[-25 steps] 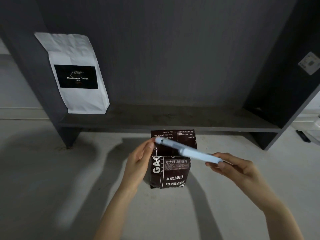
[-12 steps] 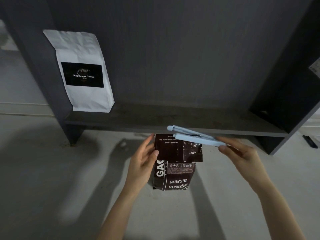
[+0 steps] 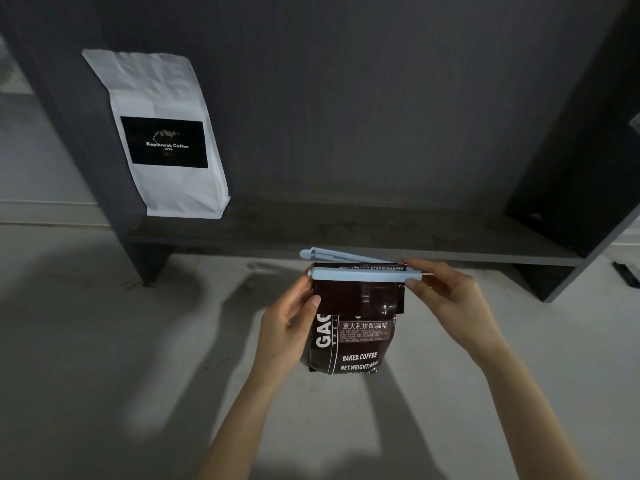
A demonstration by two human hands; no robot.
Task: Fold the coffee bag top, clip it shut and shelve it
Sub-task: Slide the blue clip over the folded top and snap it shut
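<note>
A dark brown coffee bag (image 3: 349, 344) with white lettering stands upright on the pale floor, its top flap folded down over the front. My left hand (image 3: 289, 323) holds the bag's left side, thumb on the folded flap. A long light-blue clip (image 3: 363, 273) sits across the fold with its jaws still apart: the near bar lies along the front of the fold, the far bar angles up behind the bag's top. My right hand (image 3: 446, 299) pinches the clip's right end. The dark grey shelf board (image 3: 346, 233) runs just behind the bag.
A white coffee bag (image 3: 166, 133) with a black label leans in the shelf's left corner against the left side panel (image 3: 79, 133). The right side panel (image 3: 588, 168) closes off the shelf. A small dark object (image 3: 625, 273) lies on the floor at far right.
My right hand has swung the clip from a slant in front of the bag up to its top, and the open jaws now straddle the folded edge. The view has shifted closer.
</note>
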